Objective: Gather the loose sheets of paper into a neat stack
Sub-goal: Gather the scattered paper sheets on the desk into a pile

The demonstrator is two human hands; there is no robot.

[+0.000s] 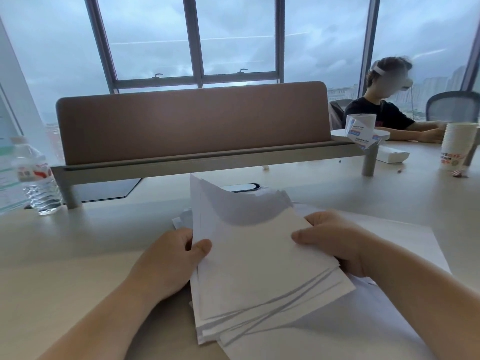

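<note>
1. Both hands, left (168, 258) and right (335, 242), pinch the stack (259, 268) by its sides, above the tabletop (78, 255).
2. Step: squaring; edges look fanned.
3. Next, likely tap edges flush, then gather the sheets (405, 240) underneath.

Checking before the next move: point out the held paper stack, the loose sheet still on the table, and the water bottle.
paper stack (254, 261), head view, top sheet's middle.
loose sheet (405, 237), head view, bare part right of the right hand.
water bottle (36, 175), head view, label.
</note>
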